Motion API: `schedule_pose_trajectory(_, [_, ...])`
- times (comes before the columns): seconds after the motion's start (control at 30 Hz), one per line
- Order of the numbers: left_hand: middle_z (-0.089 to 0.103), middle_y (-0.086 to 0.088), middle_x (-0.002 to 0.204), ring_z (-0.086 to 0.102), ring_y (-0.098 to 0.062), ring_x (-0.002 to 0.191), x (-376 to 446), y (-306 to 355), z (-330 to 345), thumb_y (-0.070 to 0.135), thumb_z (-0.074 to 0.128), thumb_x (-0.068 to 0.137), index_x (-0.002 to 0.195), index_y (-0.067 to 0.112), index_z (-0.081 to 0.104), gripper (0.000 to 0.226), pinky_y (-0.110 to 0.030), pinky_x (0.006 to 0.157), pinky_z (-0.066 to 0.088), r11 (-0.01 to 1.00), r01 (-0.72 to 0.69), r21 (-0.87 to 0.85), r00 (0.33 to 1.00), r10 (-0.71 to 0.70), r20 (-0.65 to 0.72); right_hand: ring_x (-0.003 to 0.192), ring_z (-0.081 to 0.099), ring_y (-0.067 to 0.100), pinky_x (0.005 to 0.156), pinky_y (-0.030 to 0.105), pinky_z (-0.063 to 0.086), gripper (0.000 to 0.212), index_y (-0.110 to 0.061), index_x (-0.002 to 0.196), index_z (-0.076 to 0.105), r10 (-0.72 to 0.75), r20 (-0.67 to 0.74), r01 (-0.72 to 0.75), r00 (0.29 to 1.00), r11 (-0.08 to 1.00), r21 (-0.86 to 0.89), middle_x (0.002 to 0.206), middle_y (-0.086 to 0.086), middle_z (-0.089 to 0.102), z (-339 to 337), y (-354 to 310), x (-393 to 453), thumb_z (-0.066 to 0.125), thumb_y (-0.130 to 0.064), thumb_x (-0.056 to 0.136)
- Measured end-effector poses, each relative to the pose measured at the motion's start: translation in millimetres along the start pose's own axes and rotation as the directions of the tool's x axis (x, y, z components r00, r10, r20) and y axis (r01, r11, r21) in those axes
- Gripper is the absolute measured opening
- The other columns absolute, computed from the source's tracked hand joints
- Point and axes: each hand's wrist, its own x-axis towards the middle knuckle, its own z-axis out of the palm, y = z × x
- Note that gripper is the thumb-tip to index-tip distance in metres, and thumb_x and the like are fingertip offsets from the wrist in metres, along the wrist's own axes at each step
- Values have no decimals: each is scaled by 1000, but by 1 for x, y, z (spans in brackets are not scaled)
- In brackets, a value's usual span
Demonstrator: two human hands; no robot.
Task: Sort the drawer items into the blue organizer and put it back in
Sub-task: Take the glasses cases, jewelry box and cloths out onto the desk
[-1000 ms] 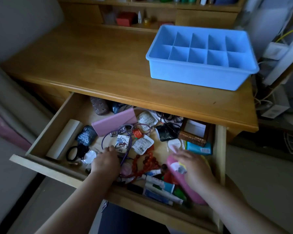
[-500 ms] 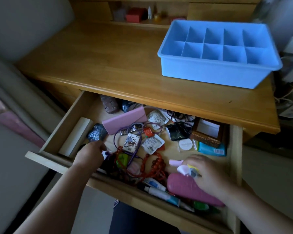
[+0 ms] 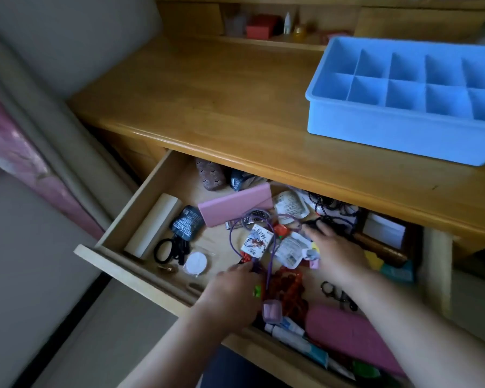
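Down in the open drawer (image 3: 140, 208) | your left hand (image 3: 233, 292) lies over the purple cord (image 3: 268, 275), fingers curled, grip unclear in the blur | your right hand (image 3: 333, 253) reaches flat among packets, small scraps tucked beneath | blue organizer (image 3: 403, 130) sits on the desk (image 3: 207, 102), far right.

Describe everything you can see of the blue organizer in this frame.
The blue organizer is a rectangular tray that looks like matte plastic, with a rolled rim and thin inner walls dividing it into two rows of compartments. All the compartments in view look empty. It sits upright and level on the wooden desk top, at the right, behind the open drawer; its right end runs out of the frame. Neither hand touches it.
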Motion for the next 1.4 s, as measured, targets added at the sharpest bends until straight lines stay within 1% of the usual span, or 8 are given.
schedule_pose_trajectory(0.13, [46,2,138,43,-21,126,20,-14,-18,21,51,87,130,24,51,42,-34,103,39,988,43,-151,931,-95,-354,135,37,21,93,30,43,77,-48,143,27,-254,97,253,962,967,23,158,-15,10,10,-9,-18,56,-6,85])
schedule_pose_trajectory(0.27, [-4,-2,159,-3,-25,146,67,-25,-37,31,47,93,150,29,10,67,-47,116,2,998,56,6,938,-51,-342,138,31,12,101,24,36,69,-47,138,39,-328,171,300,929,938,172,154,-19,21,14,-2,-31,57,-6,85])
schedule_pose_trajectory(0.47, [40,-3,139,38,-32,123,95,-47,-53,29,63,80,142,29,30,70,-46,103,31,998,52,28,913,-36,-407,138,33,17,92,28,44,74,-31,146,30,12,-89,13,996,962,274,158,-11,4,-12,15,-12,52,1,82])
schedule_pose_trajectory(0.73, [57,2,124,48,-22,110,63,-72,-40,3,54,83,138,33,45,63,-36,90,45,995,95,-22,931,-97,-351,145,8,32,112,41,30,89,-21,152,-3,361,100,-372,927,919,129,159,8,-11,-14,-1,42,58,-17,87])
schedule_pose_trajectory(0.97, [63,-2,121,59,-20,104,65,-75,-65,34,41,96,122,26,60,33,-29,83,48,996,80,34,957,-67,-282,138,31,18,96,29,43,68,-36,143,32,-77,222,93,972,994,-63,158,-10,12,1,-5,-6,51,-7,85])
schedule_pose_trajectory(1.1, [21,-6,156,26,-28,140,105,-72,-74,42,39,97,148,24,24,56,-45,112,28,996,91,22,963,-82,-257,130,42,10,97,24,40,61,-39,135,46,-130,91,125,987,991,57,148,-16,36,0,1,-40,55,-10,82])
schedule_pose_trajectory(1.27, [2,5,159,-8,-28,145,159,-95,-90,50,36,95,149,35,8,63,-63,112,10,976,185,114,960,-155,-231,118,54,18,70,25,42,75,-40,143,27,164,-166,-163,973,987,20,158,-14,-3,-16,31,-52,55,-9,80])
schedule_pose_trajectory(1.4, [-3,10,159,-21,-24,143,167,-104,-88,50,28,97,149,38,4,59,-61,112,15,969,208,135,977,-198,-85,123,51,24,78,29,45,84,-36,149,-1,392,-67,-392,918,920,5,159,-6,-8,-27,54,-44,50,-18,85])
